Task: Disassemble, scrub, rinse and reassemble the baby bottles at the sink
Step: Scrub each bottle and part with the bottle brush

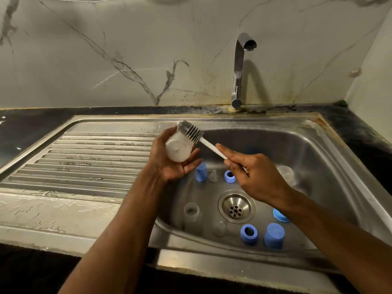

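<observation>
My left hand point(169, 160) grips a clear baby bottle body point(179, 148) above the sink's left edge, its base turned toward me. My right hand point(252, 175) pinches the white handle of a bottle brush point(192, 132). The brush's grey bristle head lies against the outside of the bottle's far end. Loose parts stand in the basin point(318, 158): blue caps point(201, 172) point(274, 235), blue collar rings point(230, 176) point(249, 231), clear nipples point(213, 176) point(219, 228), another clear bottle point(192, 217), and a clear bottle point(286, 174) at the right.
A chrome tap point(239, 66) rises behind the basin, with no water running. The drain strainer point(235, 206) sits mid-basin. A ribbed, wet steel draining board point(89, 158) stretches left. Another blue part point(280, 215) shows beside my right forearm. A dark counter surrounds the sink.
</observation>
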